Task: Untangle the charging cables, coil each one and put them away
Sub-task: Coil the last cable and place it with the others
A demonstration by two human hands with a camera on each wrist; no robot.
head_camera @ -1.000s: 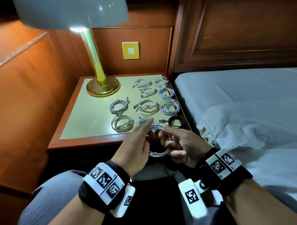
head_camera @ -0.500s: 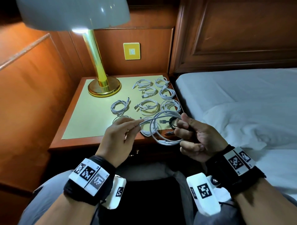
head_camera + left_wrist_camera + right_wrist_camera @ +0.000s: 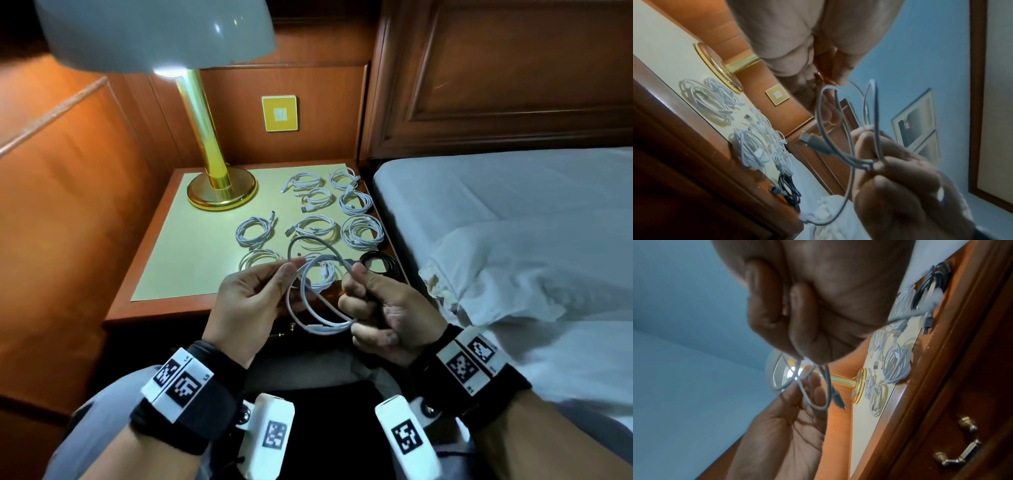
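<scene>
The left hand (image 3: 255,301) pinches one strand of a white charging cable (image 3: 310,298) between thumb and fingertips, its palm turned up. From that pinch the cable runs in loose loops to the right hand (image 3: 383,308), whose curled fingers and thumb clamp the gathered strands; one loop rises above both grips and two hang below them. A plug end (image 3: 809,141) juts out left of the right hand's pinch. Beyond the grips, on the nightstand (image 3: 171,260), lie coiled white cables (image 3: 361,231), and just past the right thumb a coiled black cable (image 3: 378,262). A brass lamp (image 3: 219,185) stands far left of them.
</scene>
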